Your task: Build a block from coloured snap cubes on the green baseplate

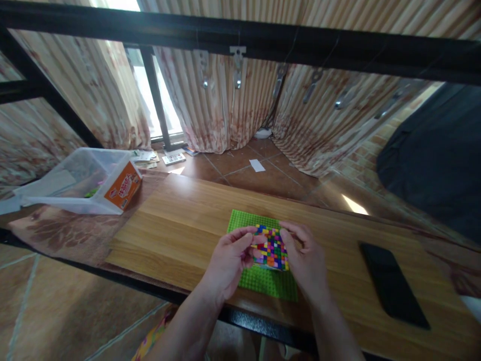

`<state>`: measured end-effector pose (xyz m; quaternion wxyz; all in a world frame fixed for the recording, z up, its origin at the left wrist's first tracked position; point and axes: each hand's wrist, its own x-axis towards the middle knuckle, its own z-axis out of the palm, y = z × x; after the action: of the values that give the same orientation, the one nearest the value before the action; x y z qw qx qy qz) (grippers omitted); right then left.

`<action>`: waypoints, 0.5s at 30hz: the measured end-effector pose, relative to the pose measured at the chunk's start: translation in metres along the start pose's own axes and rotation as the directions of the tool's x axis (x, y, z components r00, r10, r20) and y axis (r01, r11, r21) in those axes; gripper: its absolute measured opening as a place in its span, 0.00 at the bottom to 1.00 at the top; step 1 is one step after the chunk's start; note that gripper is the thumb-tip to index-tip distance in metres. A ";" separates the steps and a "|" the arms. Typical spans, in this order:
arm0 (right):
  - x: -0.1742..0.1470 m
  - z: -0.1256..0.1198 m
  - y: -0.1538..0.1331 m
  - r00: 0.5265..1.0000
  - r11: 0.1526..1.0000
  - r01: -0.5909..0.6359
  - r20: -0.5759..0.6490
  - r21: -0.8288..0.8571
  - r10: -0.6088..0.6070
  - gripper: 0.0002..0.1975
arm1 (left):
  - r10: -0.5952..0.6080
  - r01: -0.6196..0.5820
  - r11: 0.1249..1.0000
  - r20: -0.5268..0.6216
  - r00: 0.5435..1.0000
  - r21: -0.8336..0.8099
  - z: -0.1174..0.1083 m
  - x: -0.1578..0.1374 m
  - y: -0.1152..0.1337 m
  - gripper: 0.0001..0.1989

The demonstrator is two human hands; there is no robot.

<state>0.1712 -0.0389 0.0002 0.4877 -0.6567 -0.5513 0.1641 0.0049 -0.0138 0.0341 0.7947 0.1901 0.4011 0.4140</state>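
A green studded baseplate lies on the wooden board, close to its front edge. Over its middle is a block of small multicoloured toy bricks, whose front edge looks slightly raised from the green studs. My right hand grips the right edge of this block, thumb on the near side and fingers bent around the far corner. At the block's left side, my left hand is closed in a pinch, its fingertips reaching over the bricks. Whatever sits between the left thumb and fingers is too small or hidden to name.
A black phone-like slab lies on the right of the wooden board. To the left, a clear plastic bin with an orange label lies on its side, some green pieces inside. A dark metal bar with hanging hooks crosses above.
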 end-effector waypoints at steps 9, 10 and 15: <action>-0.003 -0.001 -0.031 0.910 0.957 0.288 0.311 -0.005 -0.273 0.11 | -0.014 0.003 0.998 0.194 0.981 0.058 -0.004 0.002 -0.003 0.18; -0.003 -0.002 -0.031 0.904 0.956 0.292 0.325 0.001 -0.277 0.11 | -0.025 0.013 0.998 0.211 0.977 0.057 -0.004 0.001 -0.002 0.18; -0.004 -0.004 -0.027 0.910 0.958 0.281 0.303 0.052 -0.283 0.08 | -0.066 0.060 0.998 0.271 0.960 0.032 -0.002 0.000 0.000 0.20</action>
<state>0.1575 -0.0463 0.0230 0.4169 -0.5351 -0.7087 0.1940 0.0037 -0.0138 0.0330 0.8528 0.2417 0.2989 0.3536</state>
